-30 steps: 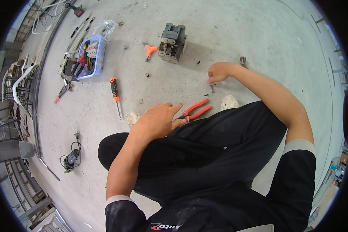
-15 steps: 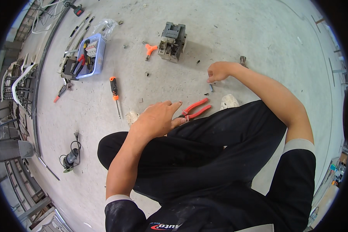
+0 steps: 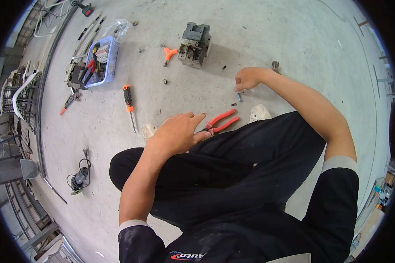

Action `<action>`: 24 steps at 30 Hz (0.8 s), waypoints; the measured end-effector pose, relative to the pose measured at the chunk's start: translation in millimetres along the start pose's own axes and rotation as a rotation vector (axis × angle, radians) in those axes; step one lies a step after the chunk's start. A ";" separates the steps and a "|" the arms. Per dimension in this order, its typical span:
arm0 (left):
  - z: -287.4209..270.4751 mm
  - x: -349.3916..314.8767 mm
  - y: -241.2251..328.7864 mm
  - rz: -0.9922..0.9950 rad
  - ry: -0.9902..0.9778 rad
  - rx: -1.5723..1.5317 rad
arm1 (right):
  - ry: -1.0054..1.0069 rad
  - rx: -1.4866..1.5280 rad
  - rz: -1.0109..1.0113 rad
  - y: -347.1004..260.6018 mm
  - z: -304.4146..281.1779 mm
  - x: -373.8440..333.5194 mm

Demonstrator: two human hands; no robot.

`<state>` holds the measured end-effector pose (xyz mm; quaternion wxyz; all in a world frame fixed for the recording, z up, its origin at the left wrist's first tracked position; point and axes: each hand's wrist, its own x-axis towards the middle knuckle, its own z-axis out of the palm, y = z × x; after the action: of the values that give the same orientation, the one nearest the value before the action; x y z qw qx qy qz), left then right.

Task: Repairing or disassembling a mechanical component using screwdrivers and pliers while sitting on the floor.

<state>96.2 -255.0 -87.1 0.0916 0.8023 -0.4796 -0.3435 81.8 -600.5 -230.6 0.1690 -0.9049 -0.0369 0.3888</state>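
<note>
I sit on a concrete floor [image 3: 259, 39] in black trousers. My left hand [image 3: 177, 131] rests on my knee, fingers spread, its fingertips just beside red-handled pliers [image 3: 219, 122] lying on the floor. My right hand [image 3: 246, 79] is on the floor with its fingers pinched together over small screws [image 3: 238, 97]; what it grips, if anything, is too small to see. A grey electrical contactor [image 3: 194, 44] stands farther off, with an orange three-way tool [image 3: 169, 53] beside it.
An orange-handled screwdriver [image 3: 129, 105] lies to the left. A blue basket [image 3: 101, 61] of tools and parts sits at the far left, with a clear plastic bag [image 3: 117, 27] behind it. An angle grinder [image 3: 78, 179] lies at the lower left near metal racks [image 3: 13, 101].
My left hand has lifted its fingers slightly and spread them toward the pliers. The right hand stays in the same spot.
</note>
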 end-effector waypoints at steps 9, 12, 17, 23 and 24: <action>-2.0 -0.1 -0.4 -0.019 -0.031 0.012 | 0.009 0.004 0.006 -1.9 0.3 0.1; -1.9 0.6 1.3 -0.020 -0.037 0.011 | 0.019 0.008 0.002 2.5 3.3 1.4; -5.3 0.9 6.8 -0.039 0.024 -0.010 | 0.053 0.030 -0.021 3.9 4.1 1.5; 2.9 3.1 -3.5 -0.041 -0.058 0.059 | 0.059 0.025 -0.032 5.1 4.0 1.7; 2.0 2.9 -1.9 -0.040 -0.057 0.058 | 0.059 0.019 -0.034 4.6 4.1 1.7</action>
<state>97.1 -256.1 -90.8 0.0474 0.8040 -0.4755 -0.3538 79.7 -603.3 -236.0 0.1854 -0.9136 -0.0435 0.3591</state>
